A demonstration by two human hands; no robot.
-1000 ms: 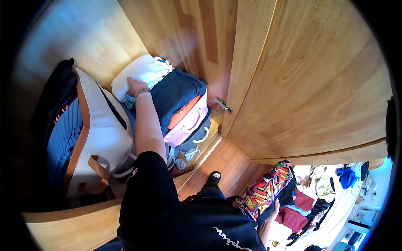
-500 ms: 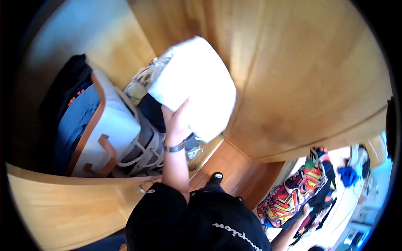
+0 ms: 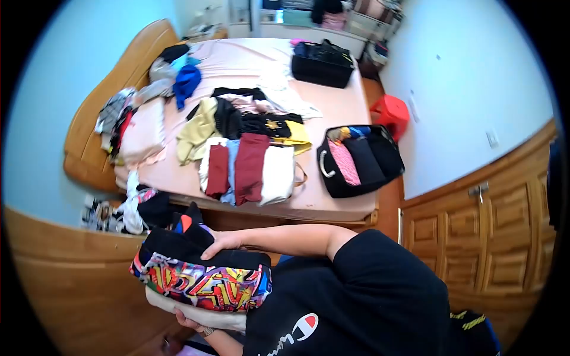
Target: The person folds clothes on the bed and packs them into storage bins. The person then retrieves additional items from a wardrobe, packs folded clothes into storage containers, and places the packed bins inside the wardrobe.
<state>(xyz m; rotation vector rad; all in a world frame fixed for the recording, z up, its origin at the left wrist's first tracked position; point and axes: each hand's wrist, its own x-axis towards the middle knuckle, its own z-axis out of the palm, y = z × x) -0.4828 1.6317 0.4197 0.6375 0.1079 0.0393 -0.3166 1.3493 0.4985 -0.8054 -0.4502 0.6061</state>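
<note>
A bundle of folded clothes is between my two hands, close to my chest. My right hand (image 3: pixel 224 242) presses on its upper side, thumb and fingers bent over a black folded garment (image 3: pixel 172 244). Below that lies a brightly patterned folded garment (image 3: pixel 208 286) in red, yellow and purple. A white folded cloth (image 3: pixel 202 311) forms the underside. My left hand (image 3: pixel 187 320), with a watch on its wrist, grips this white cloth from below; some of its fingers are hidden.
Stacks of folded clothes (image 3: pixel 243 172) and loose garments lie on the bed (image 3: pixel 332 210). A black open storage bin (image 3: pixel 362 160) and a black bag (image 3: pixel 323 62) stand on its right side. A red stool (image 3: pixel 390 115) is beyond. Wooden cabinet panel (image 3: pixel 65 279) at left; door (image 3: pixel 475 243) at right.
My view has swung from the wardrobe to the bed. The white cloth in my left hand and the patterned garment by my right hand are now together in one bundle.
</note>
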